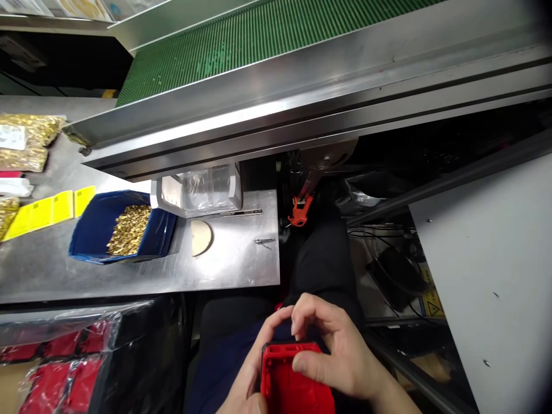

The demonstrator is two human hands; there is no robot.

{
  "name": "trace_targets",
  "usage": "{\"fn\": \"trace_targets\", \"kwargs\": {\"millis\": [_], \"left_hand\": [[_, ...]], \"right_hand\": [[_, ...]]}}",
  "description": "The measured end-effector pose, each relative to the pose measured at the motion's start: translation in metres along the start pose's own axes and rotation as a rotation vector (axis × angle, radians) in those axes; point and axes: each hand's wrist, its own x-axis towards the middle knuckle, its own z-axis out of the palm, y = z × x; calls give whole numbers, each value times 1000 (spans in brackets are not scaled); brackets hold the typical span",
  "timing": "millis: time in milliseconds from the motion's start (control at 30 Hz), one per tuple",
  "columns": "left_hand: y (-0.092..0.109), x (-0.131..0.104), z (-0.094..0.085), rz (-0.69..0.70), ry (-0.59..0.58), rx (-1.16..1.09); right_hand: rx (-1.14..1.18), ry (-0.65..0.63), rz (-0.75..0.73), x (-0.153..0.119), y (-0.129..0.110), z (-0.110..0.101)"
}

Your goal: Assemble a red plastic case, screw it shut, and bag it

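Note:
A red plastic housing [293, 382] with a dark outer edge is held low over my lap, its hollow side facing up. My left hand [252, 368] wraps around its left side, the thumb at the lower left. On the upper right, my right hand [336, 351] grips the same housing, with its thumb over the rim and its fingers curled at the top edge. Whether a small part sits between the right fingers cannot be seen. The lower end of the housing is cut off by the frame.
A blue bin [92, 230] of small brass pieces [129, 230] stands on the metal table [241, 264], near a clear bin [207, 192], a round disc [202, 238] and tweezers [264, 241]. A green conveyor [181, 63] runs behind. Bagged red housings [49, 385] lie lower left.

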Motion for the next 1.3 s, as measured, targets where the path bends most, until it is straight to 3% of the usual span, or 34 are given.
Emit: {"fn": "trace_targets", "kwargs": {"millis": [167,500,700,900,1100,1300], "left_hand": [[-4,6,3,137,38,50],[-12,20,-3,86,43,-64],[-12,18,-5,92,14,-68],[-11,17,-6,72,18,-75],[-10,14,-3,105,45,-79],[-9,15,-4,60,42,-80]], "right_hand": [[-31,-45,-54,3,-3,-2],[-41,7,-17,4,-1,-4],[-25,-32,-31,7,-4,-4],[-109,94,1,7,2,-4],[-88,21,-18,8,0,-5],[-147,156,48,8,3,-3]]}}
